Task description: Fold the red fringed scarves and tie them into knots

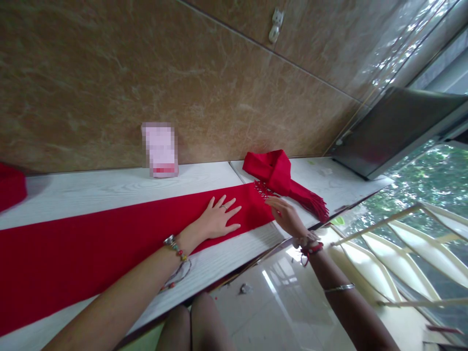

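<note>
A long red scarf [91,248] lies spread flat along the white wooden table [109,187]. My left hand [219,219] rests flat on it near its fringed end, fingers spread, a ring on one finger. My right hand [287,214] sits at the fringe [261,190] of that end, fingers curled, touching the tassels; whether it pinches them I cannot make out. A second red scarf [278,173], folded and bunched, lies just beyond on the table, its fringe [316,204] trailing toward the edge.
A pink blurred card [161,148] leans against the brown marble wall. More red cloth [10,185] shows at the far left. A dark panel [395,126] stands at the table's right end, by a window. My knees [193,321] are below the table edge.
</note>
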`<state>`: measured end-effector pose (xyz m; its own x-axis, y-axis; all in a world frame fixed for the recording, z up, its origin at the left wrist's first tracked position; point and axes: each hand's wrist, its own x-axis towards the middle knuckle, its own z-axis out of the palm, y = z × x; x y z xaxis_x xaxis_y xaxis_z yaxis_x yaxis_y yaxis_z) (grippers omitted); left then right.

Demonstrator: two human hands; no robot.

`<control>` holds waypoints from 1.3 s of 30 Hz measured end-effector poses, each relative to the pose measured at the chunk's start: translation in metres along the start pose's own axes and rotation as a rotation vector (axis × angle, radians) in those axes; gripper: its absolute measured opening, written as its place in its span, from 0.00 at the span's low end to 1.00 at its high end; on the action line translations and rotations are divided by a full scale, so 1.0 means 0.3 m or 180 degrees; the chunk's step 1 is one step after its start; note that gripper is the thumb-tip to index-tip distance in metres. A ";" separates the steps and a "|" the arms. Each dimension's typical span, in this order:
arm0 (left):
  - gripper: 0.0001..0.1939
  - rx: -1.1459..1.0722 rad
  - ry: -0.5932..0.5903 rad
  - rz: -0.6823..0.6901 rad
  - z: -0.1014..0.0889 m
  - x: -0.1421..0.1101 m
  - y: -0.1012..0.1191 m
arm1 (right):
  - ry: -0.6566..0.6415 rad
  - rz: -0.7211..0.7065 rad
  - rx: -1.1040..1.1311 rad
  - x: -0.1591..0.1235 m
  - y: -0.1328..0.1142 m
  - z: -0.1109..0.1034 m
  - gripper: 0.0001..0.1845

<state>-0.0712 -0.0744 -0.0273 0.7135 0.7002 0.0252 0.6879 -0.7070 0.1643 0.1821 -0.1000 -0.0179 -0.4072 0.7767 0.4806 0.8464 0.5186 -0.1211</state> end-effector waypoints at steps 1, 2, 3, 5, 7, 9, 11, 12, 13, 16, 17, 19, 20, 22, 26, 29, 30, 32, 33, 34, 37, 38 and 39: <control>0.31 0.0010 0.0027 -0.0089 -0.001 -0.002 0.002 | -0.0119 -0.0024 -0.0007 0.031 -0.022 0.017 0.18; 0.32 0.0016 0.0056 -0.0184 -0.002 -0.003 0.004 | -0.0268 -0.0052 -0.0026 0.059 -0.042 0.036 0.19; 0.31 0.0024 0.0091 -0.0288 -0.003 -0.004 0.004 | -0.0447 -0.0077 -0.0044 0.083 -0.058 0.058 0.20; 0.30 0.0056 0.0174 -0.0551 -0.003 -0.006 0.003 | -0.0820 -0.0112 -0.0077 0.110 -0.073 0.100 0.22; 0.30 0.0089 0.0202 -0.0818 0.000 -0.006 -0.001 | -0.1092 -0.0104 -0.0124 0.109 -0.060 0.127 0.23; 0.30 0.0101 0.0172 -0.0959 0.003 -0.006 -0.004 | -0.1171 0.0023 -0.0213 0.090 -0.025 0.136 0.24; 0.30 0.0072 0.0136 -0.0975 0.006 -0.006 -0.004 | -0.1157 0.0261 -0.0327 0.070 0.022 0.130 0.24; 0.30 0.0050 0.0138 -0.0964 0.005 -0.006 -0.003 | -0.1142 0.0401 -0.0396 0.066 0.043 0.125 0.24; 0.30 0.0027 0.0172 -0.0974 0.005 -0.006 -0.002 | -0.1111 0.0526 -0.0467 0.067 0.060 0.120 0.24; 0.28 0.0008 0.0457 -0.1233 -0.001 -0.006 -0.001 | -0.0849 0.0659 -0.0564 0.109 0.068 0.123 0.24; 0.28 0.0019 0.0545 -0.1375 -0.002 -0.006 -0.003 | -0.0740 0.0587 -0.0506 0.134 0.053 0.132 0.24; 0.30 0.0043 0.0590 -0.1616 -0.001 -0.007 -0.008 | -0.0651 0.0310 -0.0286 0.187 0.006 0.162 0.25; 0.31 0.0047 0.0544 -0.1674 0.001 -0.008 -0.012 | -0.0696 0.0153 -0.0169 0.212 -0.021 0.181 0.25; 0.32 0.0043 0.0438 -0.1712 0.008 -0.010 -0.020 | -0.0894 -0.0087 -0.0024 0.249 -0.067 0.219 0.26; 0.32 0.0062 0.0407 -0.1739 0.022 -0.014 -0.027 | -0.0925 -0.0124 -0.0164 0.268 -0.074 0.254 0.23; 0.32 0.0131 0.0457 -0.1696 0.026 -0.015 -0.028 | -0.0735 -0.0085 -0.0303 0.258 -0.028 0.234 0.18; 0.32 0.0155 0.0468 -0.1667 0.026 -0.017 -0.031 | -0.0714 -0.0081 -0.0317 0.255 -0.015 0.225 0.17; 0.31 0.0188 0.0452 -0.1649 0.024 -0.033 -0.042 | -0.0697 -0.0070 -0.0335 0.250 -0.003 0.213 0.16; 0.31 0.0207 0.0438 -0.1666 0.022 -0.047 -0.051 | -0.0689 -0.0067 -0.0342 0.248 -0.007 0.212 0.16; 0.31 0.0234 0.0419 -0.1696 0.020 -0.067 -0.062 | -0.0685 -0.0064 -0.0344 0.246 -0.015 0.216 0.17; 0.30 0.0347 0.0354 -0.1793 0.005 -0.144 -0.100 | -0.0696 -0.0026 -0.0324 0.241 -0.064 0.245 0.18; 0.29 0.0379 0.0335 -0.1800 -0.002 -0.170 -0.109 | -0.0719 0.0025 -0.0316 0.241 -0.081 0.255 0.20; 0.29 0.0400 0.0311 -0.1802 -0.009 -0.194 -0.116 | -0.0752 0.0102 -0.0319 0.243 -0.094 0.262 0.21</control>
<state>-0.1369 -0.0902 -0.0318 0.2189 0.9739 0.0593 0.9731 -0.2224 0.0608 0.1015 -0.0301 -0.0477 -0.4386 0.8602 0.2601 0.8851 0.4635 -0.0407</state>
